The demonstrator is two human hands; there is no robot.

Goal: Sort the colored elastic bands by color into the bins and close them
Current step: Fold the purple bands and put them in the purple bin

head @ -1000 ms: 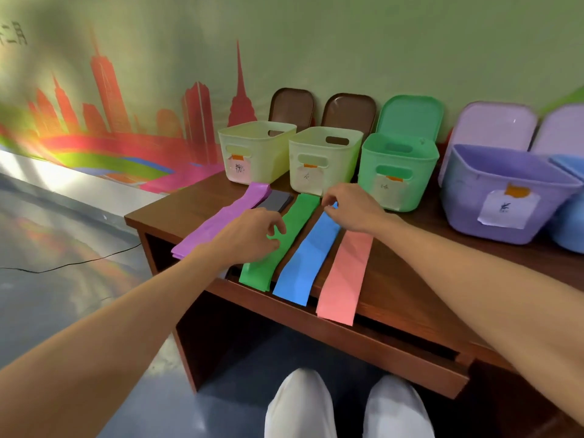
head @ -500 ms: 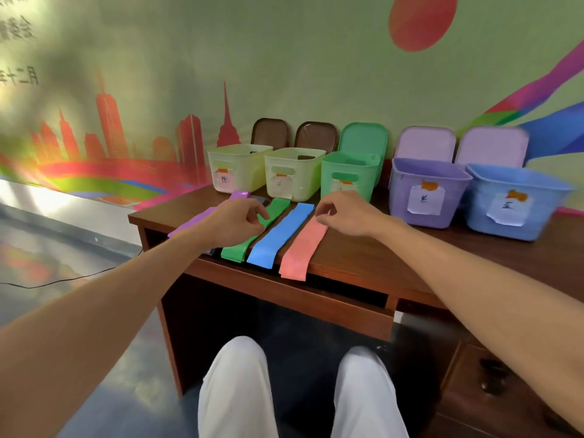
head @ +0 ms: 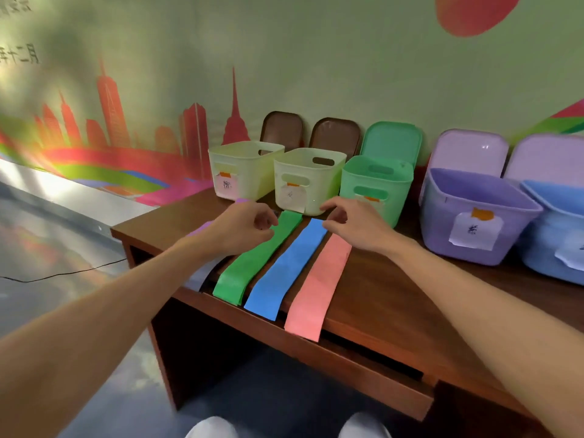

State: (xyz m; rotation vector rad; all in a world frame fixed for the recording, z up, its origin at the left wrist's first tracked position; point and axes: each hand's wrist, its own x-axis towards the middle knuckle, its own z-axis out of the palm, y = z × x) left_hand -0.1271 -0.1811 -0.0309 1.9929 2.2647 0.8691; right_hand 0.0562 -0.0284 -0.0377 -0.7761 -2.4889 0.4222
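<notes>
Green [head: 257, 262], blue [head: 286, 268] and pink [head: 319, 287] elastic bands lie flat side by side on the wooden desk [head: 379, 298], their near ends at its front edge. A purple band [head: 200, 229] peeks out beside my left hand [head: 241, 230], which hovers with curled fingers over the green band's far end. My right hand [head: 350, 224] floats with fingers loosely apart above the far ends of the blue and pink bands. Neither hand holds a band. Behind stand two pale yellow bins [head: 243, 167] [head: 311, 177], a green bin [head: 376, 188], a purple bin [head: 474, 213] and a blue bin [head: 556, 229], all uncovered.
Lids lean on the wall behind the bins: two brown [head: 281, 128] [head: 335, 134], one green [head: 392, 139], two lilac [head: 471, 150] [head: 546, 158]. A dark band lies under my left forearm [head: 210, 273]. A cable crosses the floor [head: 63, 275] at the left.
The view has swung and drawn nearer the desk. Both hands stay at the bands' far ends, the right hand's fingers now lifted and spread a little.
</notes>
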